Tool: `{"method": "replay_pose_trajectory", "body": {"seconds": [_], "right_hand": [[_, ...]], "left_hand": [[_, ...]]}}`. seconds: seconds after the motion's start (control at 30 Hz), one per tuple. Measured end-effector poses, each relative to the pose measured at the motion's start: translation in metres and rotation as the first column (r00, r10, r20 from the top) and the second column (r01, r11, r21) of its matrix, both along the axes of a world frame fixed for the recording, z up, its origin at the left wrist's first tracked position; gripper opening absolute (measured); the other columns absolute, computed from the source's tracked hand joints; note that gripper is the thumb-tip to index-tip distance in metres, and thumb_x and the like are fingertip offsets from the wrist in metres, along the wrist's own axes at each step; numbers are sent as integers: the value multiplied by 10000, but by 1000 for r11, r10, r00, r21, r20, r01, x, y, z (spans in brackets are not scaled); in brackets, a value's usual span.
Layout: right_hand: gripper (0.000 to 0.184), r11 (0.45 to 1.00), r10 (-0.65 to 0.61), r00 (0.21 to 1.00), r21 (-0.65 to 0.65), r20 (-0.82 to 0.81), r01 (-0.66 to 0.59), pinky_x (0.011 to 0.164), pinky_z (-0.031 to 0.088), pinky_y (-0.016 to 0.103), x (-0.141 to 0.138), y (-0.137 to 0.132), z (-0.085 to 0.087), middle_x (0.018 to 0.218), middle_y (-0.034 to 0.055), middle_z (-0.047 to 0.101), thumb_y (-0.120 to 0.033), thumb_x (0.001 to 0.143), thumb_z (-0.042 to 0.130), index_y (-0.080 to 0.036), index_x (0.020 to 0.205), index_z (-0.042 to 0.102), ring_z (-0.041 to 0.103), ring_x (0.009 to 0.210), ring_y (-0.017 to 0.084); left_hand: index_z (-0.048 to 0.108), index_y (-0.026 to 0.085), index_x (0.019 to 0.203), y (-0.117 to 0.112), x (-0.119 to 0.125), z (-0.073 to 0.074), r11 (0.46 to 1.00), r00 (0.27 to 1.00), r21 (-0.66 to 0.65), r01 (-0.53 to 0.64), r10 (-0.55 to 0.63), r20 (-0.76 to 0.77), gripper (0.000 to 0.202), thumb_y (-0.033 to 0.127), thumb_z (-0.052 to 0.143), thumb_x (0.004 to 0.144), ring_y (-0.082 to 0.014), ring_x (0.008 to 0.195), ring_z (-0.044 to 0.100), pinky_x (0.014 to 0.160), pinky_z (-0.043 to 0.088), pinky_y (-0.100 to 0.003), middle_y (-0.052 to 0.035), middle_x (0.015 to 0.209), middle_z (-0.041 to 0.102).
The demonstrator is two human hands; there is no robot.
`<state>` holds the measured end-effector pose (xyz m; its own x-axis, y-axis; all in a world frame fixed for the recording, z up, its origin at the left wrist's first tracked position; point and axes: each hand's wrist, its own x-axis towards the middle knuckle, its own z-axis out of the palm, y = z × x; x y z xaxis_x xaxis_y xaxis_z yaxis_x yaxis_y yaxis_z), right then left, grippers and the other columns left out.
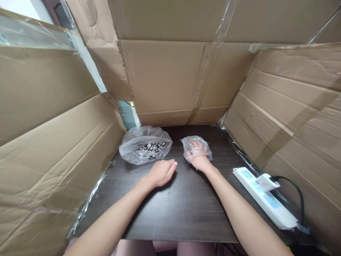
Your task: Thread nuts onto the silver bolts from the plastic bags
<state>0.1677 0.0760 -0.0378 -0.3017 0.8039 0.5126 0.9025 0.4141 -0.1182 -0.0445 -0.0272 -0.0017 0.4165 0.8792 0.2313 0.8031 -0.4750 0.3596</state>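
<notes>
My left hand [163, 173] rests on the dark table in a closed fist, thumb along the curled fingers. Whatever it may hold is hidden. Just beyond it, a clear plastic bag [130, 151] lies open with a heap of small metal bolts [154, 150] inside. Off to the right, my right hand [197, 151] reaches into a smaller clear plastic bag [206, 146]. Its fingers show only dimly through the crinkled plastic, among small shiny pieces at the left side. I cannot tell whether they grip anything.
Cardboard walls [165, 74] enclose the dark tabletop [176, 209] at the back and both sides. A white power strip [277, 209] with a plugged-in white adapter [267, 182] and black cable [299, 192] lies along the right edge.
</notes>
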Motion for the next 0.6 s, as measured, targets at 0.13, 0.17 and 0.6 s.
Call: {"method": "replay_pose_trajectory", "body": {"seconds": [0.13, 0.17, 0.6], "right_hand": [[498, 998, -50, 998, -39, 41, 51, 1178, 271, 494, -4, -4, 4, 1541, 110, 508, -369, 997, 445, -174, 1437, 577, 388, 1437, 321], [496, 996, -70, 996, -43, 49, 72, 1179, 267, 495, -5, -5, 5, 1547, 111, 501, -373, 1003, 435, -175, 1435, 579, 376, 1446, 322], [496, 998, -50, 998, 40, -35, 52, 1136, 283, 518, -6, -3, 0, 1447, 159, 570, -338, 946, 470, -135, 1378, 606, 424, 1350, 341]], "left_hand": [[405, 207, 759, 0, 1, 0, 1000, 1000, -14, -5, 5, 4, 403, 411, 248, 1069, -211, 686, 555, 661, 294, -318, -39, 711, 570], [406, 206, 760, 0, 1, 0, 1000, 1000, -15, -7, 7, 1, 402, 412, 251, 1069, -212, 690, 558, 662, 295, -318, -39, 714, 573], [459, 200, 773, -1, 0, 2, 1000, 1000, -4, 3, -3, 3, 419, 411, 257, 1073, -214, 714, 591, 659, 335, -320, -51, 741, 606]]}}
